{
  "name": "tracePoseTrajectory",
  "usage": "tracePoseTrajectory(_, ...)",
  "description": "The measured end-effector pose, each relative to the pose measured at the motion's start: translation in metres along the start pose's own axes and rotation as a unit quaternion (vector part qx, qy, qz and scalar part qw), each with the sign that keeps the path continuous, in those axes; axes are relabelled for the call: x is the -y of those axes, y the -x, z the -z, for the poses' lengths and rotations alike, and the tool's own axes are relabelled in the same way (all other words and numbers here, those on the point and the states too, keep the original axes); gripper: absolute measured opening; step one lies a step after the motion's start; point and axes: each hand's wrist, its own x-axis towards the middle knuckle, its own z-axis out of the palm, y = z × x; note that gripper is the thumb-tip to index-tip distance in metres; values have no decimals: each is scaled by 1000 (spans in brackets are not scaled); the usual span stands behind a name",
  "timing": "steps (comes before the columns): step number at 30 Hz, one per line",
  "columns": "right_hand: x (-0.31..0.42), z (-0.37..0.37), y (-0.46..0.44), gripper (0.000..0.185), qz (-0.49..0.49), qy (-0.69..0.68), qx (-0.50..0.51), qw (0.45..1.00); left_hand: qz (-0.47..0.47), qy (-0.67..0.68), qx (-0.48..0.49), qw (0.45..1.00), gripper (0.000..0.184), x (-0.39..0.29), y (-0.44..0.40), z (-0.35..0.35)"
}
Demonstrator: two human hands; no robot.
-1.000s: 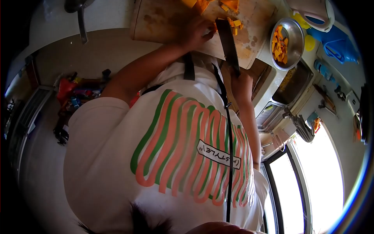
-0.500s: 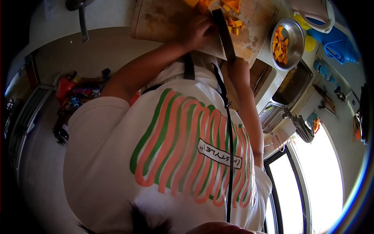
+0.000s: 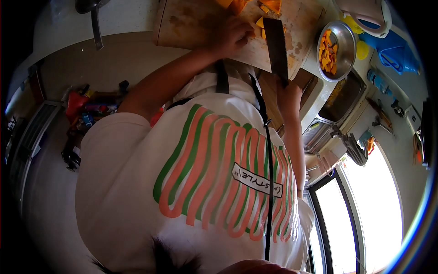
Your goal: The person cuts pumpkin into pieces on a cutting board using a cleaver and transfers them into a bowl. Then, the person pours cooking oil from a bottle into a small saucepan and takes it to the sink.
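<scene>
A wide dark-bladed kitchen knife (image 3: 276, 48) is in my right hand (image 3: 288, 93), whose fingers wrap around its handle below the cutting board's near edge. Its blade lies over the wooden cutting board (image 3: 191, 27), covering part of the cut pumpkin pieces (image 3: 261, 23). To the left of the blade, my left hand (image 3: 232, 36) rests on the board with curled fingers, closed on a small orange pumpkin piece (image 3: 252, 34) at the fingertips. Larger pumpkin chunks (image 3: 272, 5) lie farther back on the board.
A metal bowl (image 3: 350, 50) with cut pumpkin stands right of the board, beside a sink (image 3: 342, 98). A pale handled container (image 3: 365, 13) and a blue container (image 3: 401, 57) are behind it. A ladle (image 3: 96, 27) lies at the far left.
My right hand has drawn the knife to the right and toward my body, away from my left hand. Some pumpkin pieces seen before are now behind the blade.
</scene>
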Motion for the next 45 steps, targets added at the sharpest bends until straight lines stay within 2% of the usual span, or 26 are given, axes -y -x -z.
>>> tracePoseTrajectory(4,-10,-7,6,40,13,7,-15,1000,-10,-21,21,999,23,1,0,0)
tracePoseTrajectory(10,-3,-3,9,25,42,22,-13,999,-33,-24,0,999,18,0,-1,-1)
tracePoseTrajectory(16,-5,-8,8,24,39,28,-5,999,-47,-44,1,998,14,0,1,-2)
tracePoseTrajectory(19,-4,-7,4,23,23,39,42,998,-46,-44,-8,998,15,1,3,-5)
tracePoseTrajectory(23,-4,-30,-7,27,-8,70,51,996,-62,-43,-20,997,16,3,0,-4)
tracePoseTrajectory(25,3,-39,-11,22,-16,88,40,995,-43,-75,-21,996,16,0,0,-2)
tracePoseTrajectory(29,-7,-32,-31,33,-18,50,62,997,-3,-94,39,995,17,-11,-2,-4)
tracePoseTrajectory(30,-11,-33,-35,39,-33,11,34,999,12,-73,26,997,18,-11,-4,-11)
tracePoseTrajectory(31,-15,-30,-38,37,-35,-37,5,999,28,-53,12,998,18,-10,-9,-20)
tracePoseTrajectory(33,-19,-25,-39,42,4,-136,-96,986,67,2,15,998,22,-13,-16,-24)
tracePoseTrajectory(35,-17,-14,-34,45,-31,-130,-73,988,116,79,49,989,31,-23,-27,-21)
tracePoseTrajectory(38,-8,-1,-25,46,-41,-108,-58,992,-81,-132,-25,988,43,-2,-34,-6)
tracePoseTrajectory(41,-16,-17,-15,44,18,-195,-46,980,85,-353,-21,932,51,-15,-48,22)
tracePoseTrajectory(42,-10,-15,-14,41,7,-184,1,983,65,-348,-3,935,51,-12,-50,30)
tracePoseTrajectory(45,-15,-26,-18,39,1,-147,30,989,9,-327,51,943,50,2,-56,43)
